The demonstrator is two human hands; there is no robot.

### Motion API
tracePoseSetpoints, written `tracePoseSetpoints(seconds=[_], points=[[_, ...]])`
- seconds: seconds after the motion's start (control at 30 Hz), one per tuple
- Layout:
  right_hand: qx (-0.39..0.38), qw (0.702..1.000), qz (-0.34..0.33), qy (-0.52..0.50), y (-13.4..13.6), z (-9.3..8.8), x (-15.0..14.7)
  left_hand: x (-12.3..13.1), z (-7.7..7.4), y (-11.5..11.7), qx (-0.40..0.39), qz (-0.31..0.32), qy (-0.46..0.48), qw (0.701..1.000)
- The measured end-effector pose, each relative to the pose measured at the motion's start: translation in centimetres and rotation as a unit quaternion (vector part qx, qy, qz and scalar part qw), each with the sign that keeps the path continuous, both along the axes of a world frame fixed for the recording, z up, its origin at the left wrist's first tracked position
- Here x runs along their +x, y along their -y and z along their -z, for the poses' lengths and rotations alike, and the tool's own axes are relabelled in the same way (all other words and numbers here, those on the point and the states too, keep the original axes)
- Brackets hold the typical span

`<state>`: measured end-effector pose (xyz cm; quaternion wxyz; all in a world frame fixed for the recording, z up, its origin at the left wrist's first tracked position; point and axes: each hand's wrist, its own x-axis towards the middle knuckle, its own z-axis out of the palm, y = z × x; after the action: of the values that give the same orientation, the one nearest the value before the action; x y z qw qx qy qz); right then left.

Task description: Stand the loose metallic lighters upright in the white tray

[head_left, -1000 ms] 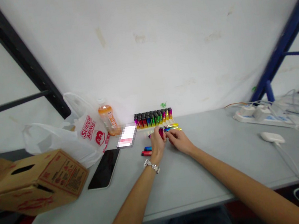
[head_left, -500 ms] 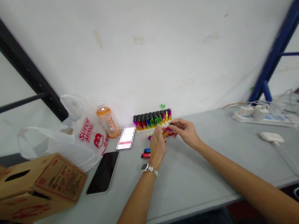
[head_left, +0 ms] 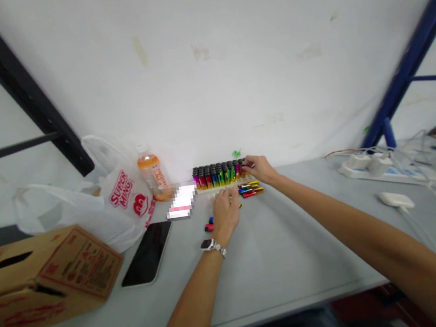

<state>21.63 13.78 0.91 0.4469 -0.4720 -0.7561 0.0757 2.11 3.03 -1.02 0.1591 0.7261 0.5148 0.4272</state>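
- Right now, from where I stand, the person's right hand [head_left: 257, 167] is at the right end of the standing lighters [head_left: 219, 175], its thumb and fingertips drawn close together against the end of the rows; I cannot tell whether they pinch one.
- These lighters stand upright, packed side by side, black tops up, on a white tray [head_left: 205, 190] near the wall, their shiny bodies running through purple, red, blue, green and gold.
- The left hand [head_left: 225, 209] is low over the table [head_left: 296, 260] in front of the tray, palm down, fingers bent forward; what lies beneath them is hidden from me, so I cannot tell if it grips anything.
- Just right of the left hand, a few loose lighters [head_left: 253, 191], red, gold and blue, lie on their sides close to the tray.
- On its other side, a red lighter [head_left: 209, 228] and a blue lighter [head_left: 211, 220] lie next to each other, partly covered by that hand.
- A watch [head_left: 208, 245] with a silver-coloured band circles the left wrist.
- Farther left I see a black-screened tablet [head_left: 147, 253] lying flat near a cardboard box [head_left: 47, 279].
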Motion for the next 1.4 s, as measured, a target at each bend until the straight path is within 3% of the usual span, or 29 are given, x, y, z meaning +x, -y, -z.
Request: tracePoseSetpoints(seconds=[0.17,0.3,0.5,0.63,0.77,0.97,1.07,1.17,1.27,1.4], points=[[-0.037,0.998,0.003,0.049,-0.6,-0.9,-0.3,-0.2,-0.4,0.1,-0.012,-0.035,-0.101,0.994],[-0.039,0.988,0.068,0.135,-0.2,-1.5,-0.4,-0.7,-0.5,0.3,-0.022,-0.050,-0.168,0.984],[-0.034,0.974,0.111,0.194,2.4,-0.3,-0.4,-2.4,-1.1,0.3,-0.033,0.006,-0.243,0.969],[-0.012,0.978,0.085,0.190,5.9,0.7,-2.2,-3.2,-1.4,-0.2,-0.032,0.010,-0.220,0.975],[-0.052,0.967,0.046,0.244,8.8,1.0,-5.4,-3.5,-0.9,-0.9,-0.023,-0.028,-0.180,0.983],[-0.124,0.941,0.044,0.313,8.7,0.8,-7.1,-4.2,0.2,-1.8,-0.030,-0.085,-0.147,0.985],[-0.118,0.964,0.038,0.236,8.7,1.5,-6.5,-4.3,0.2,-2.1,-0.026,-0.089,-0.081,0.992],[-0.114,0.992,0.021,0.052,9.4,2.4,-5.8,-3.6,-0.1,-2.0,-0.042,-0.047,0.063,0.996],[-0.126,0.986,-0.036,-0.103,10.5,2.7,-5.3,-2.5,-0.6,-1.5,-0.078,0.039,0.195,0.977],[-0.120,0.978,-0.079,-0.155,11.7,2.4,-4.7,-0.8,-1.0,-0.4,-0.073,0.093,0.255,0.960]])
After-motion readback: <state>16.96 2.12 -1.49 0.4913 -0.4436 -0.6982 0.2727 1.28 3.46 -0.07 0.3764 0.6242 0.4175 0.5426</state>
